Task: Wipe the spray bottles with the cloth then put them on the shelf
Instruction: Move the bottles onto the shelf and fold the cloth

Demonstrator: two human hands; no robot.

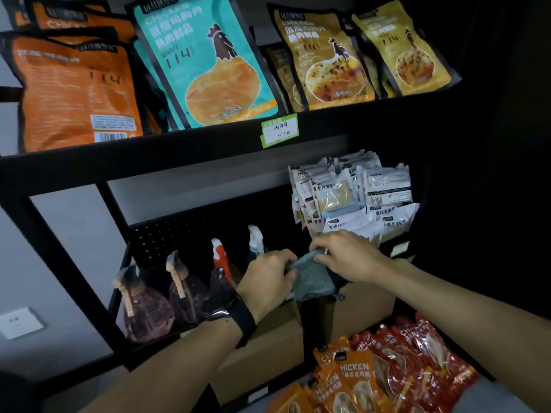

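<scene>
Dim black metal shelf point(167, 162) unit against a pale wall, only the head view to go on. Top level is packed with chicken pouches point(205, 64) in orange, teal and mustard; white packets point(354, 198) are stacked on the right of the lower level, cardboard boxes point(268, 347) sit below the hands, and red and orange snack bags point(396, 365) lie bottom right.

Four spray bottles already stand upright in a row on the lower shelf: two with tan triggers on the left point(143, 305) point(185, 290), then a red-trigger bottle point(222, 269), then a white-trigger bottle point(255, 242) at the right end, partly hidden behind the left hand.

Both hands meet over the grey-green cloth point(313, 278). Left hand point(268, 278), watch on the wrist, grips the cloth's left edge with curled fingers; right hand point(346, 254) pinches its top edge, and the rest hangs down between them. Can't tell if a bottle is wrapped inside.

The bit that matters: the row lies up and to the left of the hands, long axes vertical, and the left hand is clearly nearer, just beside the white-trigger one. I'd guess any reach back to the row goes left-handed.
</scene>
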